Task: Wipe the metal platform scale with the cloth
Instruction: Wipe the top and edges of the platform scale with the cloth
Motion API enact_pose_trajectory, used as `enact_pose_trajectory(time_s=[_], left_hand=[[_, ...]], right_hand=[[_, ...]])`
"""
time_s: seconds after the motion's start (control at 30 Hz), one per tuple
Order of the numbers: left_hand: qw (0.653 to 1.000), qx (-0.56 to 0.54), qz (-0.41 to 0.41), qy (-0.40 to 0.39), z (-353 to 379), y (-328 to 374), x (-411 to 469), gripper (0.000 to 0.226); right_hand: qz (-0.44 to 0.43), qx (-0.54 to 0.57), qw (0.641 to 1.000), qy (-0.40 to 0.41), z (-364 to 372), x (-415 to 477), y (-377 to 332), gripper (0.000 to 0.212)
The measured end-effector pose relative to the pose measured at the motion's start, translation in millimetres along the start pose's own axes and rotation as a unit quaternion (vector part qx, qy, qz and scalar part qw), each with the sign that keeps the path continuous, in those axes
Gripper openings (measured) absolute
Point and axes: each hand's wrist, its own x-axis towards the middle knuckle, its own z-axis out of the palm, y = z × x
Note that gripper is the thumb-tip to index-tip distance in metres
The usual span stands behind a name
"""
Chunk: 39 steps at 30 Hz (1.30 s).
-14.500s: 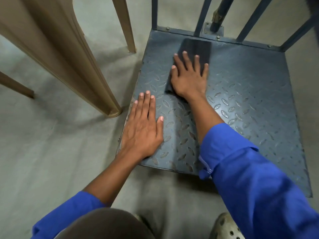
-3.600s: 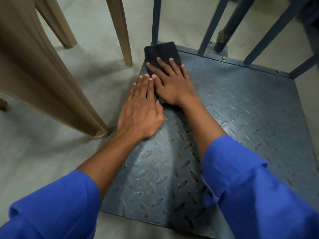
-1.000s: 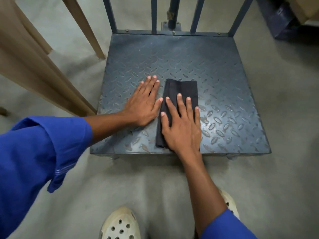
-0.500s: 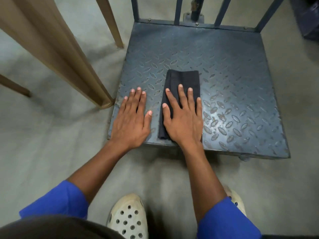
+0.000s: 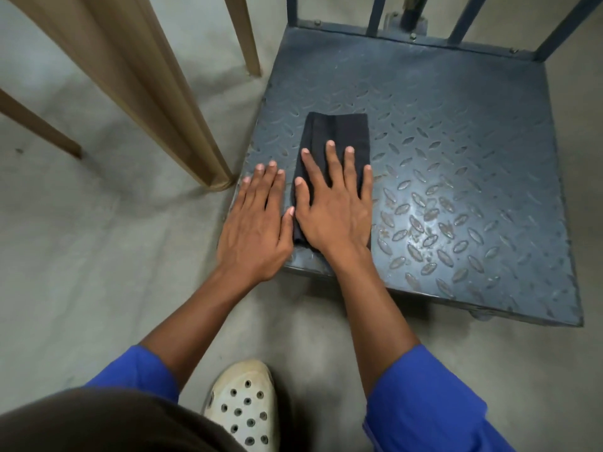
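The metal platform scale (image 5: 456, 132) is a blue-grey tread plate on the floor, with upright bars along its far edge. A folded black cloth (image 5: 337, 132) lies lengthwise near the plate's front left corner. My right hand (image 5: 336, 207) lies flat on the cloth's near half, fingers spread and straight. My left hand (image 5: 257, 223) presses flat on the bare plate just left of the cloth, at the plate's left edge, its thumb next to the cloth.
Tan wooden furniture legs (image 5: 156, 102) stand on the grey floor just left of the scale, one leg (image 5: 246, 34) near its far left corner. My white perforated shoe (image 5: 243, 402) is on the floor in front of the plate.
Both hands have shifted left along the front of the plate with the cloth, now close to the front left corner. The cloth stays flat under my right hand.
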Motion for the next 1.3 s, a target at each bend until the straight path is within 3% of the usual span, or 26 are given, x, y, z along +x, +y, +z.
enact_pose_trajectory(time_s=[0.17,0.33,0.5,0.7,0.83,0.93,1.03,1.3], left_hand=[[0.998,-0.037,-0.007,0.049,1.9,-2.4,-4.7,0.057],[0.998,-0.039,-0.010,0.054,1.1,-1.8,-5.1,0.056],[0.998,-0.035,-0.015,0.047,-0.1,-0.5,-5.3,0.056],[0.998,-0.043,-0.017,0.040,-1.2,-0.5,-5.8,0.056],[1.000,-0.020,-0.016,0.018,-2.1,-0.7,-3.9,0.059],[1.000,0.010,-0.008,-0.011,-1.1,-0.9,0.0,0.064],[1.000,0.005,-0.003,-0.023,-0.7,-3.4,7.6,0.067],[0.999,-0.023,0.009,-0.040,0.9,-15.5,57.6,0.067]], right_hand=[[-0.080,0.028,0.996,-0.011,-6.8,-15.8,16.3,0.054],[-0.139,0.123,0.981,-0.052,-15.0,-11.0,36.2,0.048],[-0.183,0.116,0.974,-0.058,-16.6,36.0,41.7,0.042],[-0.150,0.080,0.985,-0.010,-11.9,21.1,26.3,0.044],[-0.122,0.128,0.984,-0.031,-23.0,-7.9,26.6,0.038],[-0.079,0.116,0.990,0.013,-30.9,-2.7,15.5,0.035],[-0.030,0.130,0.991,0.005,-23.0,7.0,3.1,0.048],[0.056,0.005,0.998,0.032,-2.3,55.3,17.8,0.076]])
